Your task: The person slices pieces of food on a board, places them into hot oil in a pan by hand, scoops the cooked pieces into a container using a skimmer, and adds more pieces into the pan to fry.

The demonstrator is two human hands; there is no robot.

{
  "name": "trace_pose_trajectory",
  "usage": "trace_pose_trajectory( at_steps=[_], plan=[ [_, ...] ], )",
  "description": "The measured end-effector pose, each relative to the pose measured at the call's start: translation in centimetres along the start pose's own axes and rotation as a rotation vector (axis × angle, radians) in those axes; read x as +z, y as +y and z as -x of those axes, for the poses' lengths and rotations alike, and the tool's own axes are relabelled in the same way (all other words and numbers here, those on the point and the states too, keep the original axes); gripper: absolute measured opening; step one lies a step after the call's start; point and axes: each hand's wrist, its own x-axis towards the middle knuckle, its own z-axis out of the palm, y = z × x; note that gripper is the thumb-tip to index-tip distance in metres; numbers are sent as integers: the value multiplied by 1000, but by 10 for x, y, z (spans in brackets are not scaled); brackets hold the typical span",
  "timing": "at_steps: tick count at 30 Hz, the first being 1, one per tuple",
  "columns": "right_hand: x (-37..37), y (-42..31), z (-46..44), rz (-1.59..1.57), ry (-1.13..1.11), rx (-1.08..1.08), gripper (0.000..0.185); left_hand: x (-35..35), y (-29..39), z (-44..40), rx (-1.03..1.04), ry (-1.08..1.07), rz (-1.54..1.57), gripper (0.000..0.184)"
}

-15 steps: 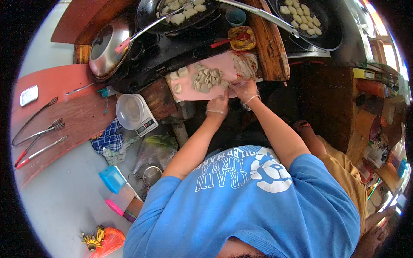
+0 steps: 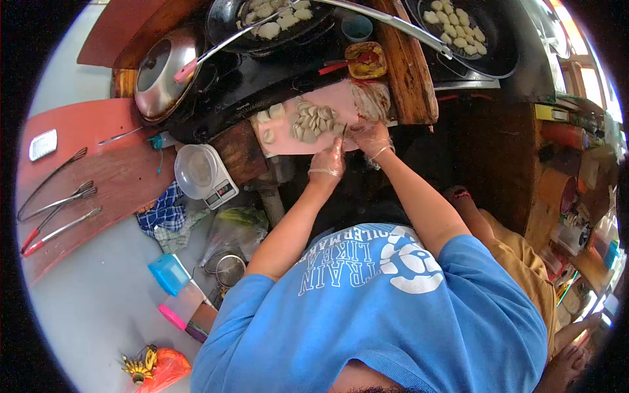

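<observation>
My left hand (image 2: 327,161), in a clear plastic glove, is closed at the front edge of a pink board (image 2: 283,141). A thin, dark, upright sliver shows at its fingertips; I cannot make out what it is. My right hand (image 2: 372,139), also gloved, has its fingers bent together just to the right, over the board's edge. What they hold is hidden. Beside both hands lies a pile of pale grey-white slices (image 2: 313,120), with a few larger pale pieces (image 2: 270,112) at its left. Behind my right hand is a crumpled whitish plastic bag (image 2: 372,100) with red marks.
Pale pieces lie in a pan (image 2: 226,26) at the back and another pan (image 2: 501,56) at right. A long-handled strainer (image 2: 219,51) crosses the first. A wooden beam (image 2: 409,62) stands right of the board. A scale (image 2: 221,177) with a clear bowl is at left.
My left hand has turned slightly, its fingers pointing up more, and the thin sliver shows more clearly. My right hand stays nearly in place. The whole view has shifted slightly left.
</observation>
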Motion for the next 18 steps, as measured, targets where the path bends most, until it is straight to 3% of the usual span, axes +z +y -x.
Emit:
trace_pose_trajectory(
  at_steps=[6, 12, 14, 18],
  plan=[
    [4, 4, -1, -20, 19, -20, 30, -4, 3, 0, 3, -23, -5, 28],
    [11, 9, -3, -80, 43, 84, 28, -2, 1, 0, 50, -148, -151, 45],
    [4, -1, -1, -94, -23, 159, 28, 14, -10, 1, 131, -38, -142, 55],
    [24, 21, -9, -44, 51, 64, 29, 8, 4, -2, 35, -150, -193, 61]
  ],
)
